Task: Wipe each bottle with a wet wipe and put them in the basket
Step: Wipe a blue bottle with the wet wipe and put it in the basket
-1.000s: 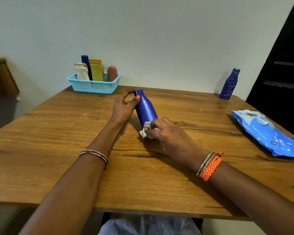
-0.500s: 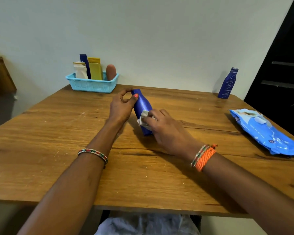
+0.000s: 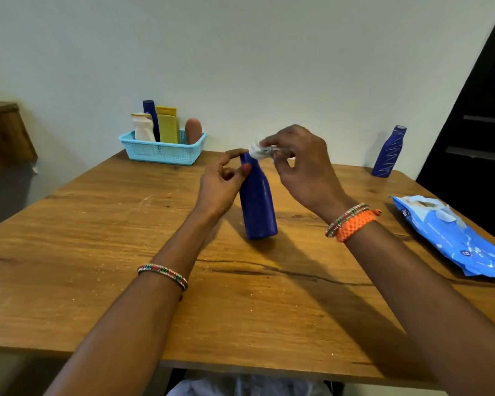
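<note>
A dark blue bottle [image 3: 257, 204] stands upright on the wooden table [image 3: 126, 252] near its middle. My left hand [image 3: 222, 185] pinches the bottle's neck between thumb and forefinger. My right hand [image 3: 300, 164] pinches a crumpled white wet wipe [image 3: 259, 151] against the bottle's top. A light blue basket [image 3: 160, 151] at the back left holds several bottles: white, blue, yellow and brown. A second dark blue bottle [image 3: 389, 151] stands at the back right, by the wall.
A blue pack of wet wipes [image 3: 452, 235] lies at the table's right edge, its flap open. A wooden piece of furniture [image 3: 3, 132] stands to the far left. A dark door [image 3: 480, 124] is on the right.
The bottle went from lying tilted on the table to standing upright. My right hand moved with the wipe from the bottle's base up to its top.
</note>
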